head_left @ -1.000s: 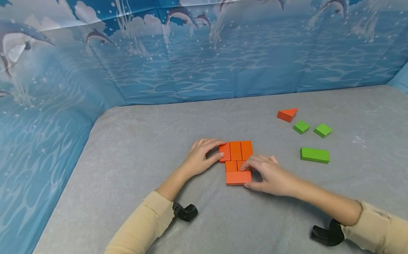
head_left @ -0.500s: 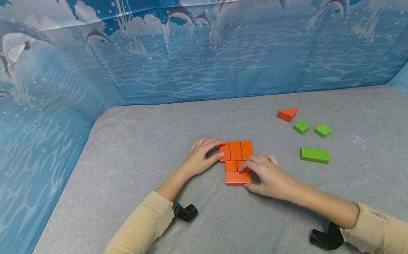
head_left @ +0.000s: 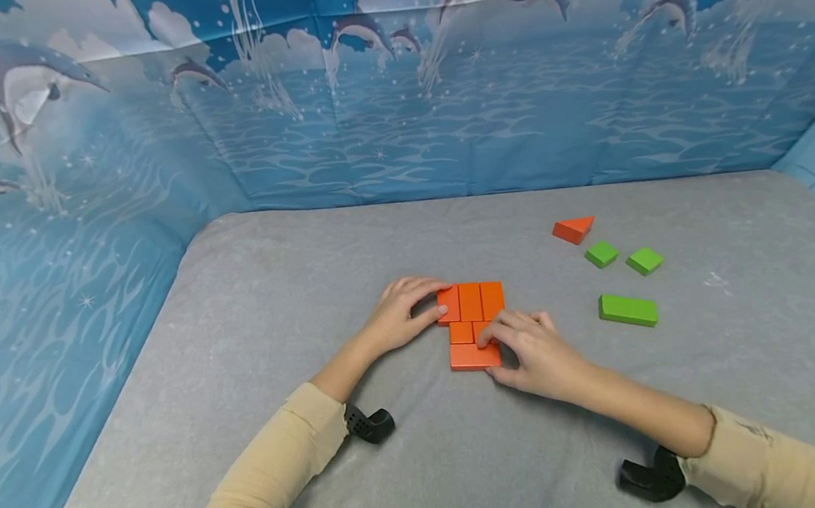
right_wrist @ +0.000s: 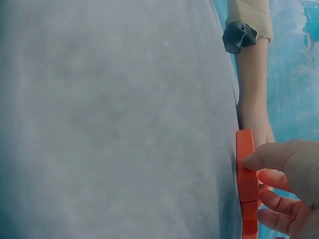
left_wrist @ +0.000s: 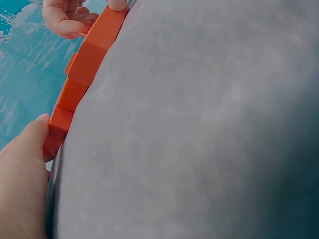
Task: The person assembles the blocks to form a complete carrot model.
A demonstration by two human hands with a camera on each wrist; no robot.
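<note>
Several orange blocks lie pressed together on the grey cloth in the head view. Three stand side by side in the far row; my left hand (head_left: 401,315) holds the leftmost block (head_left: 449,306) between thumb and fingers. Below that row sit two small orange blocks (head_left: 461,332), the right one partly covered by fingers. A long orange block (head_left: 474,355) lies crosswise at the near end. My right hand (head_left: 535,352) pinches its right end, the thumb on the near side and fingertips at the far side. In the right wrist view, the thumb (right_wrist: 256,158) rests against the long block's side.
To the right lie an orange triangular block (head_left: 574,230), two small green blocks (head_left: 601,254) and a longer green block (head_left: 629,310). A blue dolphin-print curtain (head_left: 392,121) stands behind the grey surface (head_left: 289,276). Black wrist mounts (head_left: 371,423) hang from both sleeves.
My right hand has shifted slightly left, and the long orange block with it by a very small amount. The left hand and the other blocks stay where they were.
</note>
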